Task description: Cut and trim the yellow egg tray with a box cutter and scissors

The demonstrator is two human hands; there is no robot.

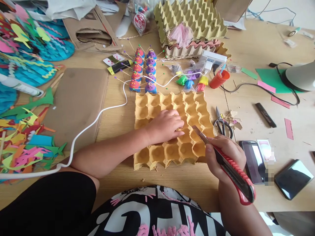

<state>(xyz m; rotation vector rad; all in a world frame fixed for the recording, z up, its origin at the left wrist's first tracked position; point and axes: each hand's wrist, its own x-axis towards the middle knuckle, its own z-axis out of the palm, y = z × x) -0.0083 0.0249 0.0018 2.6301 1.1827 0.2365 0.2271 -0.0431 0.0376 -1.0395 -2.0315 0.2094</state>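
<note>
A yellow pulp egg tray (157,152) lies on the wooden table before me, its cups facing up. My left hand (166,126) rests across the middle of the tray, fingers curled onto its ridges and holding it; the fingertips are partly hidden. In my right hand (226,152), closed around the handle, is a red and black utility knife (236,178). Its blade points up and left, over the right side of the tray, close to my left fingers. Whether the blade touches the pulp I cannot tell.
Several red and purple painted egg-cup figures (151,73) with pins stand behind the tray. A white cable (98,115) crosses the left side. Scissors (221,124), a phone (252,162) and an orange cup (219,79) are at right. Stacked egg trays (189,18) sit at the back.
</note>
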